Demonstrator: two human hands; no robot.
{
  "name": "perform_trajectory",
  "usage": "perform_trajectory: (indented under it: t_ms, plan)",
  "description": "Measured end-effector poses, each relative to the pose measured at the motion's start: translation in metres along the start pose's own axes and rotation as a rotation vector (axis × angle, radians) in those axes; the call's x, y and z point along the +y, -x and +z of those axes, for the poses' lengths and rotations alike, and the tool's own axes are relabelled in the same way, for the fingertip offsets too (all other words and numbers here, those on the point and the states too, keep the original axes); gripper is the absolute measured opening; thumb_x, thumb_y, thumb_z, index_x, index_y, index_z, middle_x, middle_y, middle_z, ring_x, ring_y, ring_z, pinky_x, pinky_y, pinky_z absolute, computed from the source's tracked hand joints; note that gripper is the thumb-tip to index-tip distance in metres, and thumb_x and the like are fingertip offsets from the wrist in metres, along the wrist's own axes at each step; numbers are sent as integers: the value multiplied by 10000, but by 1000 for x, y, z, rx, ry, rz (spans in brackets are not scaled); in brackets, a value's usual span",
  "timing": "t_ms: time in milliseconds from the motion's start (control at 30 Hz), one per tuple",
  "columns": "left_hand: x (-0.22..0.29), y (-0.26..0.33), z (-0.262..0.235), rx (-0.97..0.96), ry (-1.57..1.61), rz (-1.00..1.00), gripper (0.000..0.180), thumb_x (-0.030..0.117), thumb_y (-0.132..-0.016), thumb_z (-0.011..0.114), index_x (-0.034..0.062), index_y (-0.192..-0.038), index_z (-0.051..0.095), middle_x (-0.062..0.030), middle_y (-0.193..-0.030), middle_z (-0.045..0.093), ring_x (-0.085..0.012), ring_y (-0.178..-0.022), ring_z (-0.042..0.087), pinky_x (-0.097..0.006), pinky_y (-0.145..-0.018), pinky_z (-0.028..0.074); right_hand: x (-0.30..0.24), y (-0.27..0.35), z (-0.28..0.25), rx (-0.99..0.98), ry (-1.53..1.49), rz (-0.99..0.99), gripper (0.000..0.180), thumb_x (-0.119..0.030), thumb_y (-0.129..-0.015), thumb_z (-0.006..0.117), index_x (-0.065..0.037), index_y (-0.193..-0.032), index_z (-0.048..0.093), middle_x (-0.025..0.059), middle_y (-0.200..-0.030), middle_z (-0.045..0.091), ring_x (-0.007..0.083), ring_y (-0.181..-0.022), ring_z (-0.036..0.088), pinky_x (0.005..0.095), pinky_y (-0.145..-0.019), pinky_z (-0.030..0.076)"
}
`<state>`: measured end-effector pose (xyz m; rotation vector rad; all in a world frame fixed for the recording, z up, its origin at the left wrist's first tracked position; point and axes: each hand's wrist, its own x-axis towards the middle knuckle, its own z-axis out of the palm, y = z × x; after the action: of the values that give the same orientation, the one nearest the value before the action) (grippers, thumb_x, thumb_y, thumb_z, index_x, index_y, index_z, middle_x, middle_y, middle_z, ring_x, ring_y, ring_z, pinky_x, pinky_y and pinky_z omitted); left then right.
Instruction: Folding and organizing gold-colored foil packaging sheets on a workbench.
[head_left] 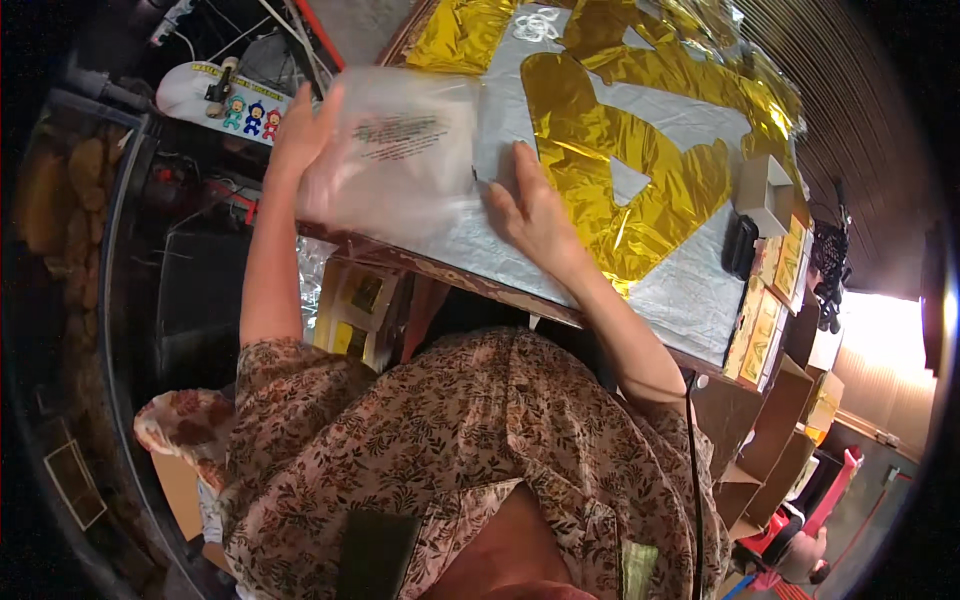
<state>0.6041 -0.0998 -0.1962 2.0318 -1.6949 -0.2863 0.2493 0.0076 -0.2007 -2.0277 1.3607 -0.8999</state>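
Clear plastic bag [415,155]: blurred, left part of surface [690,325] | left hand [303,135]: at bag's left side, fingers extended, cannot tell if pinching | right hand [540,215]: right of bag, thumb spread from fingers | gold foil [570,105]: just right of right hand | white box [765,195]: right edge

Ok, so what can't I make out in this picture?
Head view:
- Plastic bag: print and edges smeared by motion blur.
- Left hand: grip unclear, fingers blurred against the bag.
- Gold foil piece: cut off by the top edge.
- Pale sheet: part hidden by the bag.
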Motion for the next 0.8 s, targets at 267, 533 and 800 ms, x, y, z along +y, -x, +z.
perform_trajectory:
  t_ms: [267,533,800]
  plan:
    - [-6,52,-12,-120,186,-39,879,646,-972,478,-72,-1475,417,-334,-1398,537,-432,-1338,508,-427,-1102,398,-41,-6,65,73,-351,172,753,-173,-963,634,189,-1490,235,406,-1484,395,406,-1438,398,384,-1171,328]
    - [-20,52,-11,-143,220,116,835,588,-957,571,-35,-1492,419,-268,-1209,678,-385,-1142,649,-411,-997,477,-49,-20,51,-165,-552,347,744,-168,-954,642,149,-1501,251,376,-1370,529,410,-1283,560,411,-1057,447]
    - [-30,28,-1,-127,191,1,891,614,-946,558,-42,-1518,365,-299,-1288,629,-426,-1218,605,-413,-1055,442,15,-133,57,188,-231,231,539,-112,-958,560,139,-1413,416,376,-1337,549,475,-1277,540,433,-1071,440]
